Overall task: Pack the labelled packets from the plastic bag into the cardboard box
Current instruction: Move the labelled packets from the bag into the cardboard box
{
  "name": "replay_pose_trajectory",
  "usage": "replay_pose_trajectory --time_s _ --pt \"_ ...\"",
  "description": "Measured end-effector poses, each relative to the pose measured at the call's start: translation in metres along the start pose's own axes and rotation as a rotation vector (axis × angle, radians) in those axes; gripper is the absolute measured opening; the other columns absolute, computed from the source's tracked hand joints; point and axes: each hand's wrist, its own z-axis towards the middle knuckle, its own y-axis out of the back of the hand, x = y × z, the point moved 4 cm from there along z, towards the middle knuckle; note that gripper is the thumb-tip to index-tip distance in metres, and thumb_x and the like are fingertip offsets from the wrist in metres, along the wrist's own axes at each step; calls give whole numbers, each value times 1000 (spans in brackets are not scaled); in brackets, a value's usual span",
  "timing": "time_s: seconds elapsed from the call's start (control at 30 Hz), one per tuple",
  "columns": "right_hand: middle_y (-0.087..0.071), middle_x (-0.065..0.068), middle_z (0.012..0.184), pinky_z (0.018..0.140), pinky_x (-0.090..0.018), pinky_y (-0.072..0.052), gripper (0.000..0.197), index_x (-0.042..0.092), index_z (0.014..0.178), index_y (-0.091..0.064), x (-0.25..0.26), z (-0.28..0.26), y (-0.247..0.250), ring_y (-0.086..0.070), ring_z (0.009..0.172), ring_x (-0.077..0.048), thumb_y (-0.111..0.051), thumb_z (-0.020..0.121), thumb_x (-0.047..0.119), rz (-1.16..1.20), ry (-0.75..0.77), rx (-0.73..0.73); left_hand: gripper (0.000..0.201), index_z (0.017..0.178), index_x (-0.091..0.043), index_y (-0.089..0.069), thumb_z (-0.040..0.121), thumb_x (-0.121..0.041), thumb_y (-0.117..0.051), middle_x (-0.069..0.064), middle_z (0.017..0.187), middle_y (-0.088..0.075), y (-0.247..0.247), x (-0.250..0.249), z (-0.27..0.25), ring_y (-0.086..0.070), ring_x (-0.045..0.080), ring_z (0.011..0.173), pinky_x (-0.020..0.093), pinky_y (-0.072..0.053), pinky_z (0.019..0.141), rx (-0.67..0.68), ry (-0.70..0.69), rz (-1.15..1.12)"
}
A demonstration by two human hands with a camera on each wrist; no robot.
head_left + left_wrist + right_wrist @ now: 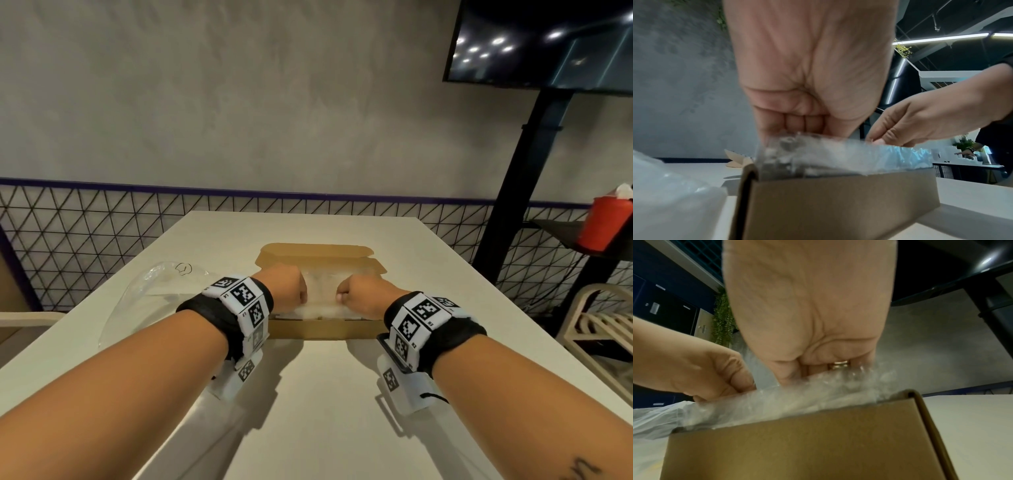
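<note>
An open brown cardboard box [325, 329] lies on the white table [308, 411], its lid folded back on the far side. Clear plastic packets [322, 294] fill it and rise above its rim [838, 155] [797, 399]. My left hand [291, 291] and right hand [356, 294] sit side by side over the box, fingers curled, each gripping the top packet's plastic. The right wrist view shows the curled right fingers [818, 369], one with a gold ring, sunk in the plastic. The clear plastic bag [150, 294] lies flat, left of the box. Any labels are not visible.
The bag [663, 194] lies close to the box's left wall. A red cup [603, 222] stands on a dark side table at the right, by a black screen stand [527, 171]. A pale chair [599, 325] stands past the table's right edge.
</note>
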Motion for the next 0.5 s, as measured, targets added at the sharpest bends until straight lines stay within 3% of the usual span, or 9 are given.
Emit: replay_pose_trajectory --time_s 0.07,0.17,0.23,0.3,0.33,0.4,0.5 --pt "-62 -15 101 74 -28 -38 31 -1 98 -63 1 -1 -1 -49 88 -24 -36 96 14 -1 2 39 31 112 -15 -67 94 -12 -43 1 119 -65 -2 2 -1 -59 21 106 29 -47 88 43 19 -32" --pt "-63 -16 101 73 -29 -38 31 0 100 -63 1 -6 6 -53 91 -26 -38 96 17 12 9 -26 28 107 -15 -68 93 -20 -45 3 110 -67 -1 6 -4 -62 22 97 32 -52 83 4 26 -119" --pt "-62 -11 111 80 -30 -41 29 8 111 -63 -1 -10 16 -55 101 -25 -42 96 22 26 1 -165 27 104 -14 -68 93 -24 -45 4 105 -68 5 6 -6 -63 21 90 32 -53 76 -105 33 -164" --pt "-49 -9 135 97 -34 -39 39 14 130 -51 -1 -14 23 -46 121 -27 -45 95 29 -16 24 -246 30 115 -16 -62 94 -29 -45 5 114 -63 12 5 -10 -58 20 99 28 -48 81 -238 39 -129" --pt "-39 -8 144 105 -37 -33 49 14 139 -42 1 -15 22 -38 131 -27 -45 95 35 -45 49 -216 36 124 -17 -56 94 -33 -45 5 125 -56 11 3 -10 -53 21 110 29 -44 89 -253 22 -108" --pt "-13 -6 157 116 -42 -18 67 15 149 -18 4 -18 11 -13 144 -26 -41 94 47 -92 77 -58 56 143 -16 -34 95 -42 -42 5 148 -32 0 -3 -11 -31 24 136 37 -31 110 -116 -28 -36" --pt "10 -5 158 117 -48 1 83 17 150 3 2 -17 -12 9 145 -26 -35 90 60 -181 25 121 71 151 -16 1 96 -51 -28 5 158 8 -24 -7 -13 7 23 146 45 -4 119 125 -1 78"
